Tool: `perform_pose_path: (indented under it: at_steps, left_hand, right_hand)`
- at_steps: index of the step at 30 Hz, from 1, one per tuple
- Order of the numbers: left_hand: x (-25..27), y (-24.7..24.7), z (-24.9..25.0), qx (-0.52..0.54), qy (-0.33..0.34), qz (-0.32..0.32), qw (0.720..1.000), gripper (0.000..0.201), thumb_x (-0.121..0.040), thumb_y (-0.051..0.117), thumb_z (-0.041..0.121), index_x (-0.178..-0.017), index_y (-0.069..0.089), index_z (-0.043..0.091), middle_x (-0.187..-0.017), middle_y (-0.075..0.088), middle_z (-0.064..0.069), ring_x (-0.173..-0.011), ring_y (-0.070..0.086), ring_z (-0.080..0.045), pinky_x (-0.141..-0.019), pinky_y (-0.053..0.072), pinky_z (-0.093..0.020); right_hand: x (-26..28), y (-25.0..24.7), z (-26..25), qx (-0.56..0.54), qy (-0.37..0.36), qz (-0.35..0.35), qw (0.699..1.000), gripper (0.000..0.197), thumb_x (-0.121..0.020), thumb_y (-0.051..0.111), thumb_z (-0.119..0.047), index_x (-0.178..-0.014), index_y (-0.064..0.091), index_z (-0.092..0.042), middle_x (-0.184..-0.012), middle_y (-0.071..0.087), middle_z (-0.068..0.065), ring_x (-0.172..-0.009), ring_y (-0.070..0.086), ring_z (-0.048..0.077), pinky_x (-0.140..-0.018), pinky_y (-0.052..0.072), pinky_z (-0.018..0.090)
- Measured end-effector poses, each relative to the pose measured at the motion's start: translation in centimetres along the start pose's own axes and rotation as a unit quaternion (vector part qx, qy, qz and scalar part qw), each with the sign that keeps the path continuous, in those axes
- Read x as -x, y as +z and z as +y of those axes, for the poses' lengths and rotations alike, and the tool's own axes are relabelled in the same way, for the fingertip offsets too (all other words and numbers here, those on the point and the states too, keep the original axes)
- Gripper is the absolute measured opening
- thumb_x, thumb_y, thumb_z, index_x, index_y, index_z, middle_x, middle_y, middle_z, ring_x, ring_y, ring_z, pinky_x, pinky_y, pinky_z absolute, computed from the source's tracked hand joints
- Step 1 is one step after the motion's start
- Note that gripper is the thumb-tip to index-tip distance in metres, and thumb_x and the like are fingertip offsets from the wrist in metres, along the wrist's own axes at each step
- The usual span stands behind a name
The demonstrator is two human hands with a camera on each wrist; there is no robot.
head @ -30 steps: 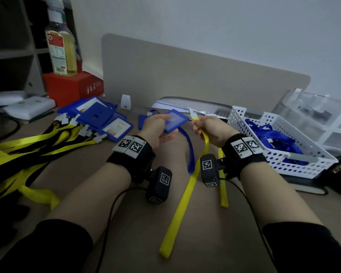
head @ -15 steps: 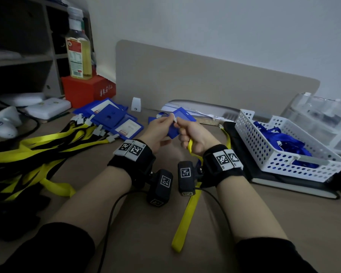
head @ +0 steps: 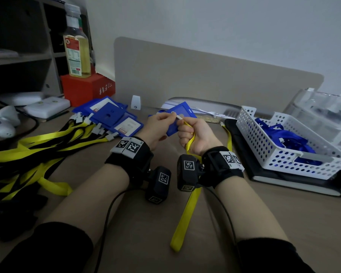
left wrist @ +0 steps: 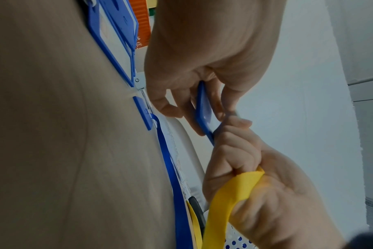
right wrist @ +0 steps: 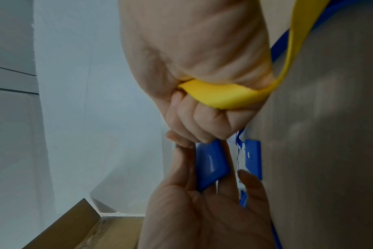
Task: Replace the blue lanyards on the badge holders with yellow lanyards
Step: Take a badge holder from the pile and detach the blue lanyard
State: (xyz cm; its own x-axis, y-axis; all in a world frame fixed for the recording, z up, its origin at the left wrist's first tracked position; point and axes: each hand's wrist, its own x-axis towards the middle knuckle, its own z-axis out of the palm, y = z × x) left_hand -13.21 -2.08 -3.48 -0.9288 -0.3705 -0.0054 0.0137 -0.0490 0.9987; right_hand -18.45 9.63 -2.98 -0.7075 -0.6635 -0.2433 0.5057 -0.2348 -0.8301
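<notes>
My left hand [head: 161,125] holds a blue badge holder [head: 182,113] upright above the desk, fingers and thumb pinching it; the same blue badge holder [left wrist: 204,109] [right wrist: 211,165] fills both wrist views. My right hand [head: 193,134] grips a yellow lanyard [head: 187,211], fist curled round the strap, its white clip end [head: 179,116] pinched at the holder's edge against the left fingertips. The yellow lanyard [left wrist: 219,210] [right wrist: 219,96] trails down toward me. Another blue holder with a blue lanyard [left wrist: 170,168] lies on the desk behind.
A pile of blue badge holders [head: 110,117] with yellow and black lanyards [head: 28,150] spreads at the left. A white perforated basket [head: 283,150] holding blue lanyards [head: 282,134] stands at the right on a dark notebook. A red box [head: 87,89] and bottle [head: 77,46] stand behind.
My right hand has come in to the holder, bringing the yellow lanyard's clip to its edge; both hands now meet. The head view has shifted left.
</notes>
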Motion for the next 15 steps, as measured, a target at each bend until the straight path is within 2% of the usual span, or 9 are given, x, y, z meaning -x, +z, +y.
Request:
perform_pose_path:
  at_steps: [2, 5, 9, 12, 13, 15]
  left_hand:
    - [-0.06, 0.03, -0.06, -0.014, 0.013, 0.012, 1.0, 0.015, -0.096, 0.055, 0.036, -0.085, 0.062, 0.028, -0.095, 0.059, 0.001, -0.086, 0.049, -0.015, -0.069, 0.04, -0.028]
    - [-0.06, 0.05, -0.06, -0.021, 0.028, 0.011, 0.999, 0.015, -0.096, 0.054, 0.035, -0.084, 0.062, 0.029, -0.094, 0.058, 0.002, -0.084, 0.047, -0.014, -0.066, 0.039, -0.027]
    - [-0.07, 0.09, -0.21, -0.035, 0.044, 0.012, 0.998, 0.012, -0.096, 0.055, 0.032, -0.1, 0.061, 0.024, -0.096, 0.061, 0.006, -0.076, 0.058, -0.007, -0.065, 0.037, -0.028]
    - [0.03, 0.12, -0.23, -0.052, 0.013, 0.014, 0.998, 0.023, -0.097, 0.049, 0.042, -0.1, 0.062, 0.022, -0.097, 0.063, 0.004, -0.07, 0.063, -0.009, -0.065, 0.034, -0.028]
    - [0.06, 0.07, -0.21, -0.055, 0.004, 0.018, 0.998, 0.027, -0.097, 0.047, 0.045, -0.096, 0.063, 0.022, -0.094, 0.063, 0.005, -0.069, 0.063, -0.01, -0.064, 0.034, -0.028]
    - [0.12, -0.09, -0.15, -0.055, -0.004, 0.031, 0.998, 0.031, -0.097, 0.047, 0.047, -0.09, 0.064, 0.022, -0.09, 0.062, 0.007, -0.068, 0.063, -0.011, -0.065, 0.035, -0.028]
  right_hand:
    - [0.02, 0.07, 0.03, 0.008, -0.003, 0.006, 1.0, 0.032, -0.097, 0.039, -0.021, -0.067, 0.049, -0.016, -0.04, 0.028, -0.01, -0.032, 0.022, 0.005, -0.035, 0.014, 0.016]
    - [0.13, 0.2, -0.21, 0.062, -0.027, 0.037, 0.997, 0.031, -0.096, 0.04, -0.022, -0.066, 0.046, -0.016, -0.039, 0.026, -0.01, -0.032, 0.02, 0.006, -0.034, 0.016, 0.017]
    - [0.16, 0.11, -0.45, 0.113, -0.088, 0.106, 0.984, 0.032, -0.093, 0.043, -0.022, -0.062, 0.043, -0.017, -0.039, 0.025, -0.009, -0.033, 0.017, 0.007, -0.033, 0.017, 0.019]
    - [0.12, -0.05, 0.01, 0.231, -0.204, 0.178, 0.934, 0.032, -0.089, 0.051, -0.015, -0.057, 0.047, -0.013, -0.044, 0.034, -0.004, -0.037, 0.024, 0.01, -0.039, 0.019, 0.023]
    - [0.15, 0.0, 0.15, 0.266, -0.235, 0.182, 0.917, 0.032, -0.088, 0.053, -0.012, -0.056, 0.049, -0.012, -0.045, 0.035, -0.003, -0.039, 0.026, 0.011, -0.041, 0.019, 0.023]
    - [0.08, 0.13, 0.28, 0.302, -0.266, 0.166, 0.9, 0.029, -0.087, 0.055, -0.011, -0.058, 0.057, -0.008, -0.047, 0.037, 0.0, -0.041, 0.028, 0.01, -0.04, 0.021, 0.021]
